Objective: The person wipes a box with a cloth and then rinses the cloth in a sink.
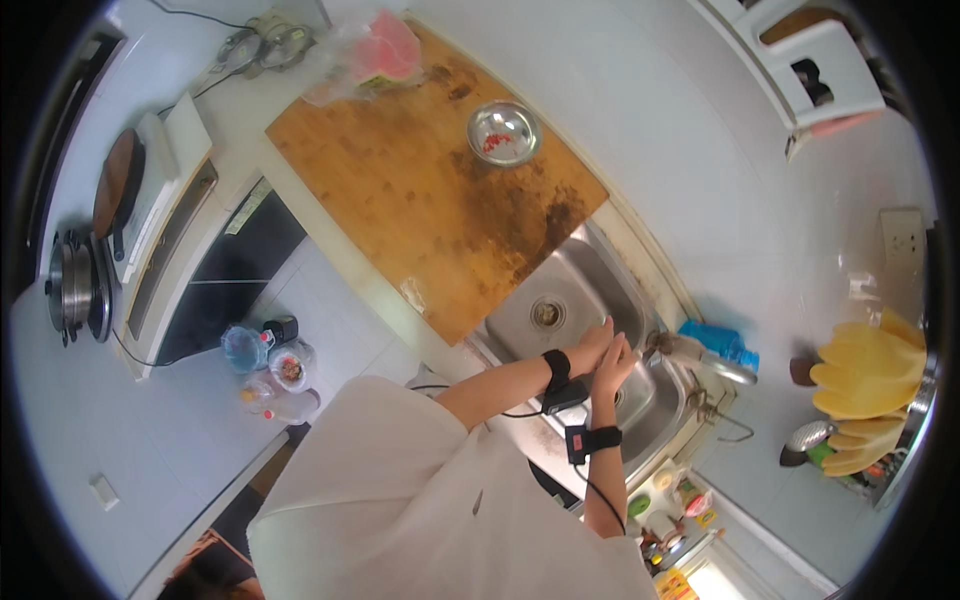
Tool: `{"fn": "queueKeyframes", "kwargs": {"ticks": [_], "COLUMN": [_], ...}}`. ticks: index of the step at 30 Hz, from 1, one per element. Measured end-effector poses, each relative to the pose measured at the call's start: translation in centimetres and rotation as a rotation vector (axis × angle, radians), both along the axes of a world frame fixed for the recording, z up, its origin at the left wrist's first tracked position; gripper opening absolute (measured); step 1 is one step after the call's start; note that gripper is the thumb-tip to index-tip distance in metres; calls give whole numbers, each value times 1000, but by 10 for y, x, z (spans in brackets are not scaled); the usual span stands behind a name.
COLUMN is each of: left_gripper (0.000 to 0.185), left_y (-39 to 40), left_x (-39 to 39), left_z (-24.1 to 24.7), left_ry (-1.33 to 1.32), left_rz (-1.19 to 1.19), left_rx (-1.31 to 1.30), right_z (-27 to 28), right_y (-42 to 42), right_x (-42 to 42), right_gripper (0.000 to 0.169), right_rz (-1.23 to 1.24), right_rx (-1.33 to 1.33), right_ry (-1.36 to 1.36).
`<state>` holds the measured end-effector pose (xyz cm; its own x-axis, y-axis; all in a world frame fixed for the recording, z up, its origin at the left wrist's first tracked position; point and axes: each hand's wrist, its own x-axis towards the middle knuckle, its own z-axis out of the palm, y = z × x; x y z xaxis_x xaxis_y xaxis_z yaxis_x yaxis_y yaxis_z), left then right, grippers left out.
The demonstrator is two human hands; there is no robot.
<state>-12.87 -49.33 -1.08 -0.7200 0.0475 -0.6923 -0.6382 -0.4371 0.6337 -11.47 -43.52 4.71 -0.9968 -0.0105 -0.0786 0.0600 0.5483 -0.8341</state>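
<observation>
Both hands meet above the divider of a stainless steel double sink (585, 281). My left hand (592, 346) is close against my right hand (616, 364), beside the faucet (701, 356). Whether anything small lies between the fingers cannot be made out. Each wrist wears a black strap with a small device and cable. Up the counter, a large stained wooden board (390, 187) reaches over the sink's edge. On it stands a steel bowl (504, 133) with small red pieces inside.
A blue plastic bottle (720, 345) is behind the faucet. Yellow rubber gloves (870, 367) hang on the right wall. A pink item in clear plastic (386, 49) lies at the board's far end. Bottles and a lined bin (291, 367) stand on the floor at left.
</observation>
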Motion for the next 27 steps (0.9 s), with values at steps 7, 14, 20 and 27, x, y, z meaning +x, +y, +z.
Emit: {"fn": "queueKeyframes", "kwargs": {"ticks": [7,14,20,27], "left_gripper": [54,33,46,41], "left_y": [6,-11,-25,-34], "left_x": [3,10,14,-3], "left_z": [-22,-50,-77,-85], "left_ry": [-131,-252,-363,-269], "left_rz": [59,292,311,193], "left_rx": [279,191,184,271], "right_z": [-48,-43,-15,-30], "right_y": [28,57,81,99], "right_x": [-35,-41,-48,-76], "right_gripper": [33,33,33,23], "right_rz": [-65,-18,-99,-183], "right_rx": [205,515,631,679], "right_ry": [-58,-170,-51,-68]}}
